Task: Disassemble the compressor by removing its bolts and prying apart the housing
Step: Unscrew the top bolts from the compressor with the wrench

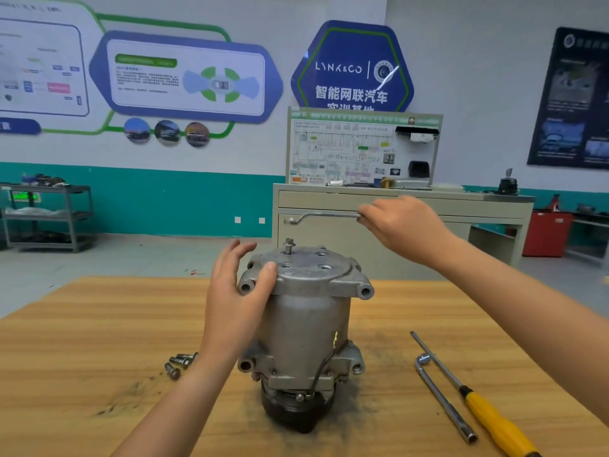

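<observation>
We find bright, even indoor light, faint shadows; posters (184, 80) far beyond the hands (235, 301) blur and bow.

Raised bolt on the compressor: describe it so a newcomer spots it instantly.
On the wooden table stands a grey compressor. One bolt sticks up from the far edge of its flat top. Neighbouring holes are empty; other bolts lie loose on the table.

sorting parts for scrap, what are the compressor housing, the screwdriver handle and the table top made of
Compressor housing: looks like cast aluminium, dull grey, with a rough matte surface and rounded lugs.
Screwdriver handle: probably plastic, smooth bright yellow with a black collar.
Table top: wood or wood-look laminate, with visible grain lines; which one cannot be told.
</observation>
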Demonstrator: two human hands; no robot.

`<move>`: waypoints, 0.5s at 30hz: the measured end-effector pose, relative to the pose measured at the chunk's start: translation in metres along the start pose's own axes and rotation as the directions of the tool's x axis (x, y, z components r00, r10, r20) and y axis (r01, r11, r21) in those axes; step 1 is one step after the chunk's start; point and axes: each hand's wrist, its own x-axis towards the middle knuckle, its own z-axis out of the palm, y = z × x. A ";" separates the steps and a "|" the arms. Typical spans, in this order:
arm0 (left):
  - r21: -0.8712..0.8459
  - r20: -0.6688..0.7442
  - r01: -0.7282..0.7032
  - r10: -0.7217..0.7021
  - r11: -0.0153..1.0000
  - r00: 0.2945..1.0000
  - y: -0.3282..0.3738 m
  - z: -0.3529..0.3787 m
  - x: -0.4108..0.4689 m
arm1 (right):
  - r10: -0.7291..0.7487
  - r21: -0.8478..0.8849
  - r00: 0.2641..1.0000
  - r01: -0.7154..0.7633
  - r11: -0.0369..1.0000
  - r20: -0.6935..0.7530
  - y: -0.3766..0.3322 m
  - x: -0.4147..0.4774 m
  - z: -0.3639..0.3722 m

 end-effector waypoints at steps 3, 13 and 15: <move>0.242 0.053 -0.308 0.305 0.920 0.951 0.012 -0.013 0.007 | 0.165 0.098 0.986 -0.166 0.981 0.011 -0.003 0.000 -0.005; 0.541 0.610 -0.413 -0.004 0.733 0.792 0.039 0.012 0.082 | 0.651 0.652 0.465 -0.755 -0.063 0.600 -0.071 -0.041 0.009; 0.507 0.616 -0.428 0.032 0.748 0.787 0.038 0.011 0.089 | 0.586 0.628 0.399 -0.735 -0.255 0.705 -0.074 -0.041 0.007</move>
